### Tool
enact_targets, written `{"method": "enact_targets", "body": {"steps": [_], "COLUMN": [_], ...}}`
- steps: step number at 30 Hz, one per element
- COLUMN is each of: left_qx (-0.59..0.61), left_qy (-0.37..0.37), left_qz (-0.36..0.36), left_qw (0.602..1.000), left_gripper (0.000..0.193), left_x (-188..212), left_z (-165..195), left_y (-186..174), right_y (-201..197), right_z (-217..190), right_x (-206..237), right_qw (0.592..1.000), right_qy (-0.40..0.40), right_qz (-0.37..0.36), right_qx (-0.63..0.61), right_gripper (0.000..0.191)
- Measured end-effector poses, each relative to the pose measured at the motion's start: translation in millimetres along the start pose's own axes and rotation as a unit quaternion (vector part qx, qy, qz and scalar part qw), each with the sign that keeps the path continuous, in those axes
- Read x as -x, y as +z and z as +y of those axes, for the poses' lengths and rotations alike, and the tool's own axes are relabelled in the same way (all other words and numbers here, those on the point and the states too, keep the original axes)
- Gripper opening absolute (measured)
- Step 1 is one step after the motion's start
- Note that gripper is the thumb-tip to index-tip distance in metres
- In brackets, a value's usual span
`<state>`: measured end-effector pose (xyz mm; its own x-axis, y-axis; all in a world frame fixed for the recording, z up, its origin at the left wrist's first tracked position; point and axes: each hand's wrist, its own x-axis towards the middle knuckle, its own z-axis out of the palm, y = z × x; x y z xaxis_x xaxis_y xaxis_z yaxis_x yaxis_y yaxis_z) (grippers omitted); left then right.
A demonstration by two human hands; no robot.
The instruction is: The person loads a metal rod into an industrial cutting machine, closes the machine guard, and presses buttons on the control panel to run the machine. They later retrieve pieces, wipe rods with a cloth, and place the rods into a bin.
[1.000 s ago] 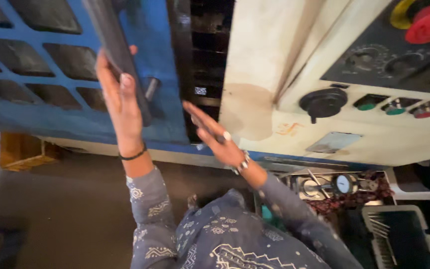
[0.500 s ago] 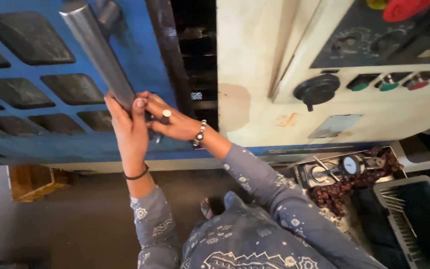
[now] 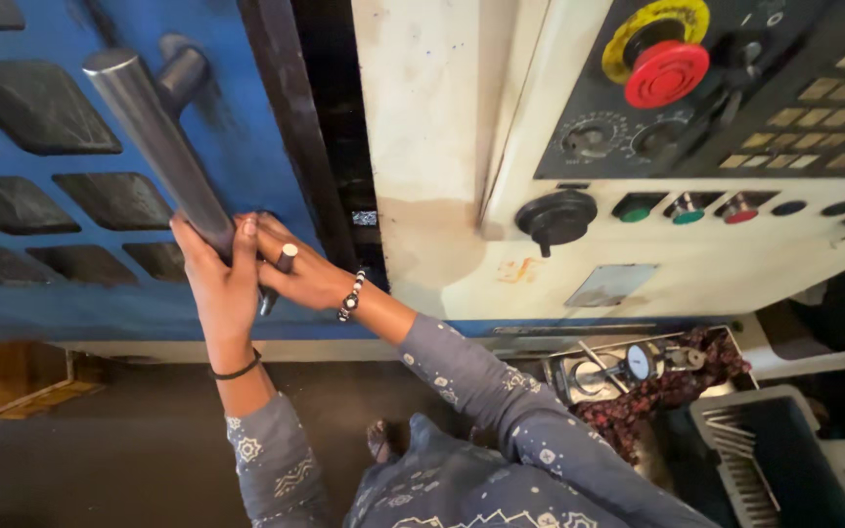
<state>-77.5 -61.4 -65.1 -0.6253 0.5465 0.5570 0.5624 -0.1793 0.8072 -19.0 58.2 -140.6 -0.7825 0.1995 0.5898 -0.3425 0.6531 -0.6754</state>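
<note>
Door handle bar (image 3: 154,137): steel, on blue door (image 3: 41,284); long axis up-left from hands. Left hand (image 3: 217,284) clenched round lower end; right hand (image 3: 300,274) pressed alongside, equally near.

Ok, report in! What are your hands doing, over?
Left hand and right hand both gripping the grey bar handle on the blue door. Nothing blocking it. Red stop button untouched.

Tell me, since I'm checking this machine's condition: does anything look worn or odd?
The cream panel beside the blue door carries a brownish stain. Both hands, left and right, grip the steel handle bar; nothing looks broken.
</note>
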Motion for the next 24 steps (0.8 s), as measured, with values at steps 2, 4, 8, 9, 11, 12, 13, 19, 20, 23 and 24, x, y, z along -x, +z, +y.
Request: {"method": "enact_targets", "body": {"steps": [2,4,8,9,11,12,13,19,20,23,24], "left_qx": [0.012,0.009,0.01,0.009,0.005,0.014,0.024,-0.002,-0.003,-0.007,-0.007], "left_qy": [0.003,0.016,0.021,0.028,0.04,0.035,0.03,0.062,0.063,0.069,0.07], "left_qz": [0.002,0.012,0.034,0.046,0.07,0.074,0.078,0.087,0.087,0.094,0.095], "left_qw": [1.0,1.0,0.999,0.999,0.997,0.997,0.996,0.994,0.994,0.993,0.993], "left_gripper": [0.047,0.045,0.042,0.042,0.042,0.041,0.04,0.032,0.032,0.032,0.032], "left_x": [2.8,5.8,13.6,15.1,17.6,18.4,18.8,18.7,18.7,17.1,16.8], "left_z": [0.9,0.6,0.7,0.9,1.0,0.7,0.3,-4.8,-5.6,-8.2,-8.9], "left_y": [9.4,20.8,43.5,49.0,57.7,60.2,62.1,64.0,64.3,66.0,66.5], "right_y": [-9.1,-18.8,-35.8,-39.1,-42.6,-43.5,-42.4,-32.8,-32.2,-30.3,-29.9], "right_z": [-5.3,-9.1,-11.4,-10.5,-7.4,-5.4,-3.2,13.4,16.6,26.3,29.2], "right_x": [5.7,12.1,26.4,29.3,34.0,36.2,36.9,39.5,39.8,38.3,37.5], "right_qw": [1.0,1.0,0.999,0.999,0.998,0.998,0.998,0.999,0.999,0.999,0.999], "right_qy": [0.01,0.007,0.002,0.006,0.011,0.014,0.014,0.011,0.014,0.003,-0.003], "right_qz": [0.001,0.011,0.027,0.025,0.023,0.022,0.026,0.034,0.033,0.035,0.035], "right_qx": [-0.02,-0.028,-0.029,-0.031,-0.053,-0.064,-0.053,-0.015,-0.013,-0.014,-0.016], "right_gripper": [0.059,0.054,0.046,0.044,0.047,0.048,0.048,0.049,0.05,0.049,0.049]}}
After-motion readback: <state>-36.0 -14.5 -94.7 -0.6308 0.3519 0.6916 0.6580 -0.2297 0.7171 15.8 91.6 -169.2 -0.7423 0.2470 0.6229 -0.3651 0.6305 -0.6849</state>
